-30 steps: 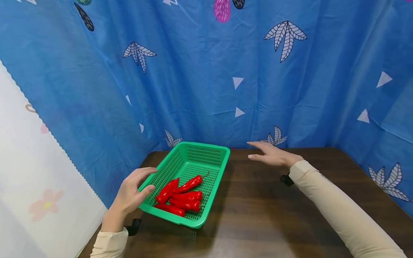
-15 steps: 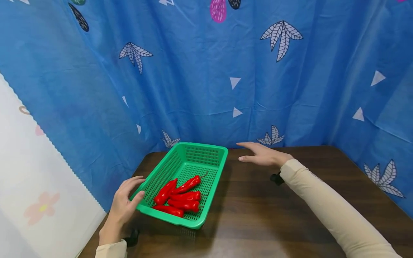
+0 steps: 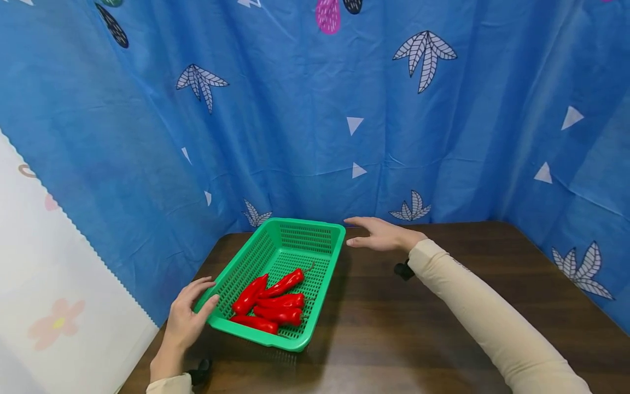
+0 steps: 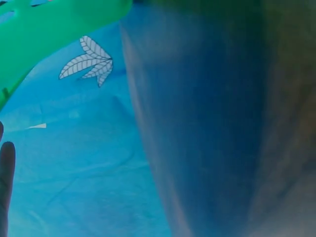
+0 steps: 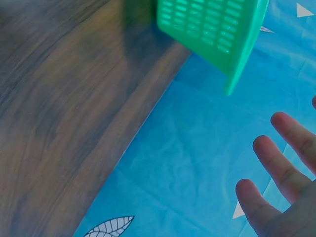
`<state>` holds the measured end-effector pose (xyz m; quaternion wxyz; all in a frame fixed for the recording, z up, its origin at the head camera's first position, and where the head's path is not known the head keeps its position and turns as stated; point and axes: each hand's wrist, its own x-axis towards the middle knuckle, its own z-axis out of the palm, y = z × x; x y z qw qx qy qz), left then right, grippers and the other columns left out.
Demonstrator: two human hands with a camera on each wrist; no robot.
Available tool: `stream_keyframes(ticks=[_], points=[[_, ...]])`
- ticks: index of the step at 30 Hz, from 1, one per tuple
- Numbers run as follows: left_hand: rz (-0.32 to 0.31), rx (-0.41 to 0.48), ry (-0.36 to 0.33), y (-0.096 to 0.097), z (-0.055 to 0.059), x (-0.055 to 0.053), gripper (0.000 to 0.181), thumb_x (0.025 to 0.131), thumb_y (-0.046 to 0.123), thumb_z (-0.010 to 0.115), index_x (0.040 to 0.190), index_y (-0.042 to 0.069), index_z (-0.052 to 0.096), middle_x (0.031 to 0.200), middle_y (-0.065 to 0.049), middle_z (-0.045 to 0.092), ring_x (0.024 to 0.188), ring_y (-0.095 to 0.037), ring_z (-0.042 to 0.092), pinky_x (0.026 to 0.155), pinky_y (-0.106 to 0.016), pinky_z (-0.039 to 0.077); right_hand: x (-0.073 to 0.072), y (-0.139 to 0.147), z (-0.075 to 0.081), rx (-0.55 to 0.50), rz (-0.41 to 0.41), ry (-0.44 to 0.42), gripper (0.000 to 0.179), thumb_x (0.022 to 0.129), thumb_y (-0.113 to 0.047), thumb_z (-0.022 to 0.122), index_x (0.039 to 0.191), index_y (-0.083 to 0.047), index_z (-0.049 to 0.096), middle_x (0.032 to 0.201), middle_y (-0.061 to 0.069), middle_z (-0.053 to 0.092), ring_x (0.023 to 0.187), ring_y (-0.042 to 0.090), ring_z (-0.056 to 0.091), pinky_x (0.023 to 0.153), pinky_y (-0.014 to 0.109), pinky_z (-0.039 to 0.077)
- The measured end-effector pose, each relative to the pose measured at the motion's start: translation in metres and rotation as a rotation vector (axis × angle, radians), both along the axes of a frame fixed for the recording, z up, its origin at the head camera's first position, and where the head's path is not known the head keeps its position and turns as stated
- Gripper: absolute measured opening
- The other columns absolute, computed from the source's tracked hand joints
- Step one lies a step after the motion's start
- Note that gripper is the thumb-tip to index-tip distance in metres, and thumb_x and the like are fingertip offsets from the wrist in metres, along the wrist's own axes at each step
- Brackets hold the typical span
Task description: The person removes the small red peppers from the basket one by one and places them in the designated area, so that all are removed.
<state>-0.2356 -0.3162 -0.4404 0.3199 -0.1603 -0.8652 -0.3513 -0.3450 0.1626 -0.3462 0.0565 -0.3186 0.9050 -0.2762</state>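
Note:
A green plastic basket (image 3: 322, 284) with perforated walls sits on the left part of the table in the head view. Several red peppers (image 3: 280, 314) lie together in its near half. My left hand (image 3: 186, 314) is at the basket's near left corner, fingers and thumb spread apart beside the rim; whether they touch it is unclear. In the left wrist view only a fingertip (image 4: 7, 163) shows, below the green basket edge (image 4: 54, 29). My right hand (image 3: 379, 234) hovers just right of the far right corner, fingers extended, holding nothing. The right wrist view shows a gap between its fingers (image 5: 284, 170) and the basket (image 5: 207, 27).
The dark wooden table (image 3: 418, 328) extends to the right of the basket. A blue patterned curtain (image 3: 295, 137) hangs behind the table, and a white cloth (image 3: 64, 284) with flowers hangs at the left.
My right hand has moved left, closer to the basket's far right corner. My left hand has lowered slightly and shifted left along the basket's corner. The peppers have stayed in place in the basket.

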Motion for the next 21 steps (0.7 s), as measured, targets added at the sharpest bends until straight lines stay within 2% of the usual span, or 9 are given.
stream_keyframes(ticks=[7, 15, 21], points=[[0.020, 0.037, -0.014, -0.002, -0.005, 0.001, 0.031, 0.084, 0.003, 0.077, 0.115, 0.001, 0.072, 0.126, -0.020, 0.064, 0.111, 0.019, 0.046, 0.093, 0.003, 0.034, -0.006, -0.013, 0.006, -0.065, -0.009, -0.069, 0.069, 0.097, -0.049, 0.059, 0.154, -0.014, 0.040, 0.156, 0.012, 0.043, 0.143, 0.033, 0.042, 0.114, 0.057, 0.039], [0.026, 0.022, -0.050, 0.000, -0.007, 0.003, 0.035, 0.083, 0.006, 0.080, 0.117, 0.003, 0.072, 0.128, -0.020, 0.064, 0.116, 0.022, 0.040, 0.091, 0.005, 0.033, -0.010, -0.024, 0.009, -0.119, 0.013, -0.165, 0.068, 0.096, -0.044, 0.064, 0.152, -0.012, 0.043, 0.152, 0.018, 0.047, 0.140, 0.037, 0.044, 0.112, 0.058, 0.040], [0.056, 0.038, -0.111, 0.001, -0.005, 0.005, 0.041, 0.084, 0.011, 0.081, 0.122, 0.002, 0.070, 0.130, -0.022, 0.064, 0.109, 0.024, 0.043, 0.084, 0.004, 0.039, -0.013, -0.036, 0.016, -0.137, 0.061, -0.212, 0.065, 0.097, -0.037, 0.064, 0.151, -0.008, 0.043, 0.148, 0.019, 0.050, 0.136, 0.034, 0.049, 0.108, 0.051, 0.047]])
